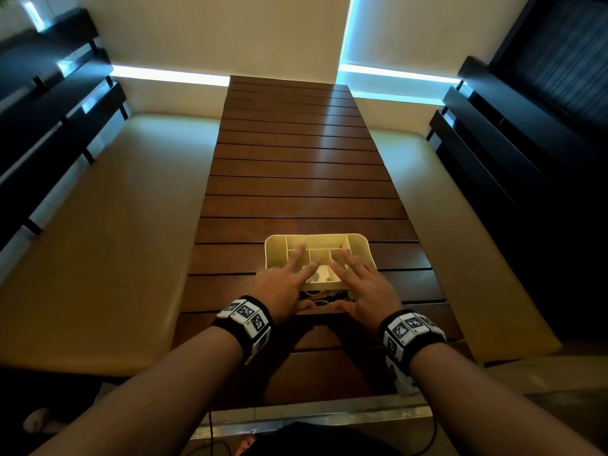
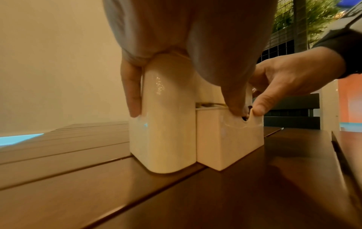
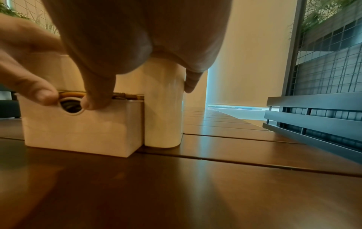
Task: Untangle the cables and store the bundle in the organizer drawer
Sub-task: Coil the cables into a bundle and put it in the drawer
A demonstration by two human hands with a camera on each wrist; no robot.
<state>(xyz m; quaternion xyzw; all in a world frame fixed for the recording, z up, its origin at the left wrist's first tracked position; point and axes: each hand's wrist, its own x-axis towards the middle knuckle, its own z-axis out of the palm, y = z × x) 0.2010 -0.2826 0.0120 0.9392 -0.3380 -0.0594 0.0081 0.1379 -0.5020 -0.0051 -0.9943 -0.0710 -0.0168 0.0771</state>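
- The cables [image 3: 121, 94] lie coiled inside the drawer [image 3: 82, 124], just showing over its top edge and through the round finger hole in its front – orange and dark strands, packed low enough, I judge, to let the drawer slide in.
- The drawer sticks out a short way from the foot of the cream organizer [image 1: 358, 245], towards the person; its long side runs left to right across the table, its front facing the body.
- Left hand [image 1: 283, 286]: fingers spread and fairly straight over the organizer's compartments, thumb down on the drawer's front edge by the hole – a bracing hold, not a clamp.
- Right hand [image 1: 363, 284]: the same, mirrored, fingers flat on top, thumb at the other side of the hole.
- Likely reason: the palms pin the light box so the thumbs can push the drawer home without the whole thing skating.
- All of it sits near the close end of the slatted wooden table [image 1: 296, 166], whose boards run crosswise.
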